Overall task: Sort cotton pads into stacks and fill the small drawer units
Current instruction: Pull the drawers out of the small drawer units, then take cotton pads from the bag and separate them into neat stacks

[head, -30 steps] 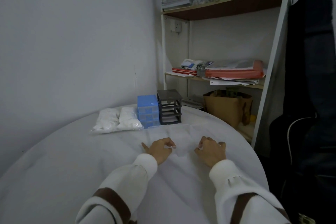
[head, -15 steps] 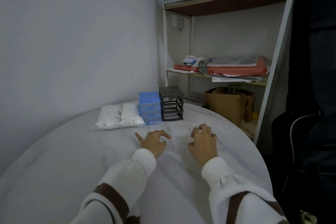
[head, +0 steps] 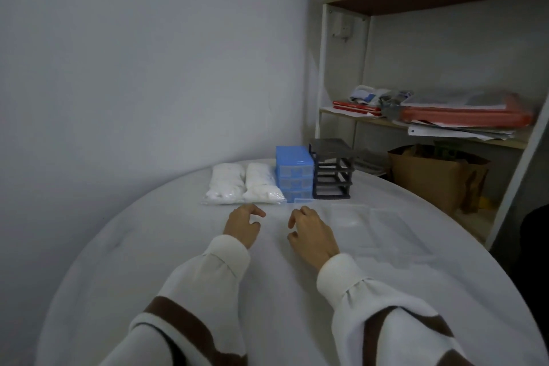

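On the worktop (head: 148, 246), both hands, left hand (head: 241, 224) and right hand (head: 312, 232), are advancing empty and loosely curled toward the cotton pad bags (head: 242, 186); sorting is not yet starting.

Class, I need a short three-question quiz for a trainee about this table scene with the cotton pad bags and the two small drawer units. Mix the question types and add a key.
1. True or false: the blue drawer unit stands between the bags of cotton pads and the black drawer unit.
2. Which drawer unit shows empty slots with no drawers in them? A) the blue one B) the black one
3. Fill in: the left hand and the right hand hold ____ and are over the white table.

Key: 1 true; 2 B; 3 nothing
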Demonstrator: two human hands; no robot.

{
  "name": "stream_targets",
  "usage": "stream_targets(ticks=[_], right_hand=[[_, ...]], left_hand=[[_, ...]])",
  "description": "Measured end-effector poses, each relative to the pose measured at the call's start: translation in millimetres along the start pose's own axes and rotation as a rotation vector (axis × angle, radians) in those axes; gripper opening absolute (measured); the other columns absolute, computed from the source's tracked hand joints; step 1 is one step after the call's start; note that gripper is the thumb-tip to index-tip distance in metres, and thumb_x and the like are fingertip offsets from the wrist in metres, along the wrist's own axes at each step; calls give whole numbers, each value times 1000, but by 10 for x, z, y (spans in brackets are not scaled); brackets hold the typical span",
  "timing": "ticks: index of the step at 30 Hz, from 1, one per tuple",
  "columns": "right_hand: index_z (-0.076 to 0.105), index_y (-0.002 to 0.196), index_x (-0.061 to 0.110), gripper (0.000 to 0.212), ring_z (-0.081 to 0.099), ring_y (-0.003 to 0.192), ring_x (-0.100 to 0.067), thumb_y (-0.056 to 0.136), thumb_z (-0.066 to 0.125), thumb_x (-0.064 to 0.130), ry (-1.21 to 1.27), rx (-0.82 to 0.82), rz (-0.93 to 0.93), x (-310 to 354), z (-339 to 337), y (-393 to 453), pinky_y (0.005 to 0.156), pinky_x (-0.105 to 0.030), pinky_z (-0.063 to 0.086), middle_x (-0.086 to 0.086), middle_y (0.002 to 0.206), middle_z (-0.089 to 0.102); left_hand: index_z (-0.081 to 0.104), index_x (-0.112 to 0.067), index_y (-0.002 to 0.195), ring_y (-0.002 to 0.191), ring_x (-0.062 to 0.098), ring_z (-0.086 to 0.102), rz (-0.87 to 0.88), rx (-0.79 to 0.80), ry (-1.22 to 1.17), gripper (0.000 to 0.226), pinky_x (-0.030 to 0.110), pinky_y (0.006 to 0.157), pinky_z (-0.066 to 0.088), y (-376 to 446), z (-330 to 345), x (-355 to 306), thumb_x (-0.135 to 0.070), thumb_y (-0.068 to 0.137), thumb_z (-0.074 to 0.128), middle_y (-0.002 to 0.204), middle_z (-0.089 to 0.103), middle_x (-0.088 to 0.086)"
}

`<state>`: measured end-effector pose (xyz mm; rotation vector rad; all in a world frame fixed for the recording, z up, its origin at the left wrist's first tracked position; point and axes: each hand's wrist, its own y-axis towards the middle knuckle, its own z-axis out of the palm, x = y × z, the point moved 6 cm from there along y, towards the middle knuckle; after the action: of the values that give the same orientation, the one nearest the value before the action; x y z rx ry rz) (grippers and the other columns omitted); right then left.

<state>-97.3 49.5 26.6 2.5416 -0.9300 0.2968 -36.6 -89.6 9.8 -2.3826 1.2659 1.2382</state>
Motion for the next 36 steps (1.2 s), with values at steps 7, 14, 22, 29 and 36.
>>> stream_targets(ticks=[7,14,22,29,36], right_hand=[[51,113,8,26,53,105,-22,89,56,12,303,43,95,282,326,464,91,-30,45,-9,119,54],[36,133,4,46,45,125,-27,92,54,12,503,38,231,309,564,760,103,-31,37,-15,137,44],[38,130,5,44,48,120,-26,90,55,7,445,52,204,199,616,860,99,-28,39,-15,132,47],[50,112,4,29,54,104,-22,84,57,-2,495,-123,120,216,355,811,88,-25,44,-12,112,54],[57,97,3,13,52,88,-13,85,57,-3,593,-180,75,317,64,656,73,-8,41,-10,102,59]], left_hand=[[60,-7,110,117,25,45,161,-103,176,36,18,89,30,358,-226,184,8,79,49,118,55,11],[4,-23,150,146,20,-2,294,-1,665,74,41,116,-7,761,43,110,-15,94,51,159,-2,4],[20,-32,148,143,18,15,271,-62,653,63,43,115,-11,915,108,187,-7,94,43,158,11,2],[43,-23,139,137,22,32,350,-205,273,45,25,114,9,852,-19,69,-9,97,46,150,35,6],[60,-10,125,127,25,46,234,-422,-203,31,26,108,30,587,-428,-169,-7,95,50,137,51,13]])
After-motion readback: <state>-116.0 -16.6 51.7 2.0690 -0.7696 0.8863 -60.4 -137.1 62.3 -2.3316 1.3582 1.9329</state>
